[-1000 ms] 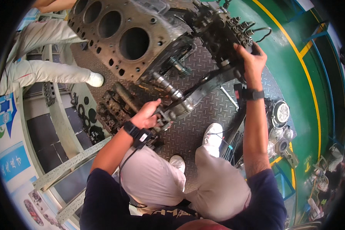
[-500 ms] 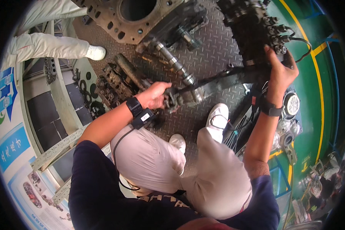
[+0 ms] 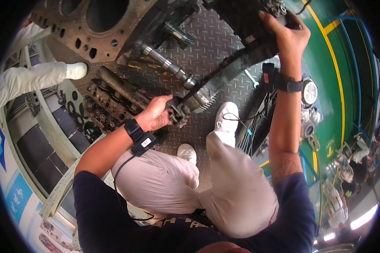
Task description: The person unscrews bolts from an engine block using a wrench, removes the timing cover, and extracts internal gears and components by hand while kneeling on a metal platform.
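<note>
Between my hands spans a long dark metal housing (image 3: 240, 63), tilted upward from left to right. My left hand (image 3: 155, 114) is closed on its near left end, by a small metal fitting (image 3: 176, 114). At the far right end my right hand (image 3: 293, 42) is closed round the housing's edge, its thumb against a black pump-like assembly (image 3: 230, 19). I cannot tell whether the two parts are joined. A toothed gear (image 3: 204, 103) shows below the housing's left part. Just beyond lies a shaft with shiny bands (image 3: 166, 64), its right end close to the housing.
An engine block (image 3: 74, 36) with large bores stands at the far left. Dirty engine parts (image 3: 109, 99) lie left of my left hand. Another person's white shoe (image 3: 76, 71) is further left. A wrench (image 3: 252, 79) and cables lie on the patterned floor plate (image 3: 223, 40), right of my shoe (image 3: 227, 116).
My right hand and the housing's right end have swung farther away, so the housing slants more steeply. Both hands keep their hold. The whole view has shifted and turned a little.
</note>
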`<action>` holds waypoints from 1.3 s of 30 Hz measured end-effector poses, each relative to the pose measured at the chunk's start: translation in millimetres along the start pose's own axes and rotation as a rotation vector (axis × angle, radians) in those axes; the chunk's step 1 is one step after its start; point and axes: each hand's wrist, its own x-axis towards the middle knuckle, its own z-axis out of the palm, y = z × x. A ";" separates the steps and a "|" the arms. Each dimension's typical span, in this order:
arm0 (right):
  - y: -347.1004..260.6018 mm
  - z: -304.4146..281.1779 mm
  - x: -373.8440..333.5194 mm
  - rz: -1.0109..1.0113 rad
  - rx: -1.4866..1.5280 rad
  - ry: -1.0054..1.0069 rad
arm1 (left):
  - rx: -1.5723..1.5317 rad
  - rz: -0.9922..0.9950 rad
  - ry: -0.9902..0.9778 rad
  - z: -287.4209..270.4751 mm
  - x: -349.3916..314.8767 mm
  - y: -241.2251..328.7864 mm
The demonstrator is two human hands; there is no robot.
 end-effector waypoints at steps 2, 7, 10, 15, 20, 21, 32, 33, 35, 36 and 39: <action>-4.8 9.0 4.5 -0.063 0.139 -0.049 | -0.006 0.012 -0.061 -5.7 4.3 4.3; -17.0 18.8 10.6 -0.029 -0.047 -0.040 | -0.042 -0.038 -0.044 2.6 7.2 5.5; -22.7 27.5 8.3 -0.004 -0.150 -0.008 | 0.057 -0.037 -0.114 -1.9 0.4 2.4; 6.0 5.9 6.3 -0.023 -0.105 -0.043 | 0.000 -0.032 -0.109 -4.6 18.3 -1.9; 10.2 -2.6 1.5 0.032 -0.090 -0.040 | 0.006 -0.035 -0.035 7.4 -3.1 -4.5; 17.4 -2.1 -4.0 0.013 -0.144 0.013 | 0.002 -0.040 -0.037 1.5 -0.7 -7.2; 37.2 -3.0 5.5 -0.030 -0.263 0.096 | 0.033 0.011 -0.016 -7.3 18.7 -10.8; 40.1 -0.4 6.9 -0.050 -0.288 0.072 | 0.065 -0.029 -0.065 -17.8 20.5 -6.4; -1.5 14.7 -5.6 0.000 -0.082 -0.045 | 0.104 0.012 -0.083 -21.6 13.5 -3.3; -15.1 17.5 -11.0 0.063 0.005 -0.046 | 0.161 0.055 -0.002 -6.7 -5.3 2.0; -17.5 12.5 -11.7 -0.006 -0.169 -0.005 | 0.196 0.117 0.131 10.7 -18.6 9.6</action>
